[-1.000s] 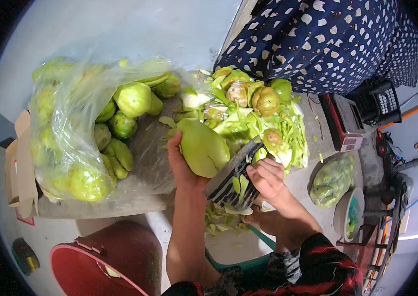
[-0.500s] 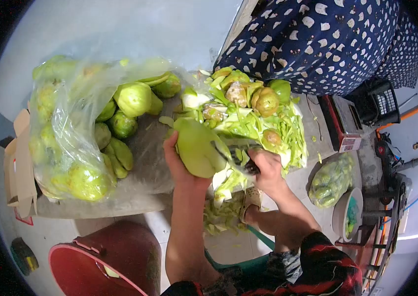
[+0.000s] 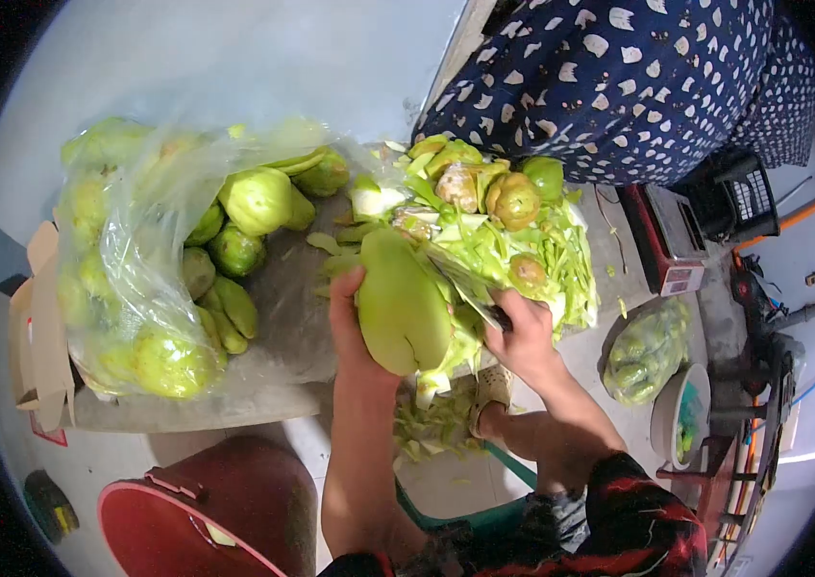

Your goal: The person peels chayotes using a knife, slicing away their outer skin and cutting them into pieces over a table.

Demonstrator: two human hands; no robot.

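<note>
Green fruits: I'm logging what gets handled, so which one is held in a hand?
The smooth, pale green fruit in the left hand, beside the knife. It alone is gripped; other fruits lie by the clear bag or among peelings.

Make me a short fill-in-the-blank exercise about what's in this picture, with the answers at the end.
1. The left hand holds a large fruit coloured ____.
2. The right hand grips a flat-bladed ____.
3. The bucket at the lower left is ____.
4. Several whole fruits at the picture's far left sit inside a clear plastic ____.

Missing words: green; knife; red; bag.
</note>
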